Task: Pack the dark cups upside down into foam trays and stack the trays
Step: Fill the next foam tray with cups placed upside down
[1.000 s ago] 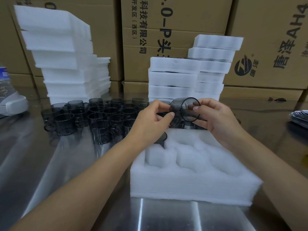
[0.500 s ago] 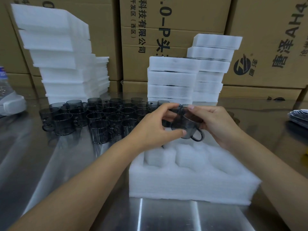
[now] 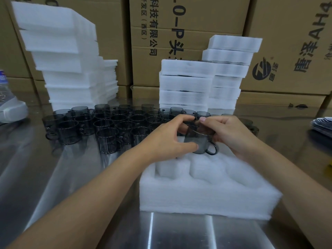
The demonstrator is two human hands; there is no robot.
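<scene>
A dark see-through cup (image 3: 198, 140) with a handle on its right hangs just above the far part of a white foam tray (image 3: 206, 196). My left hand (image 3: 167, 139) grips the cup from the left, thumb low on its side. My right hand (image 3: 231, 135) pinches it from the right near the top. The tray's pockets nearest me hold nothing. Many more dark cups (image 3: 107, 128) stand upright on the metal table to the left.
Two stacks of foam trays (image 3: 186, 83) with dark edges showing between the layers stand behind the cups, a taller foam pile (image 3: 62, 56) at the left. Cardboard boxes (image 3: 179, 24) wall the back. A plastic bottle (image 3: 7, 97) lies far left, flat packets (image 3: 323, 124) far right.
The cup was held on its side, mouth toward me. Both hands have turned it and lowered it toward the tray's far pockets.
</scene>
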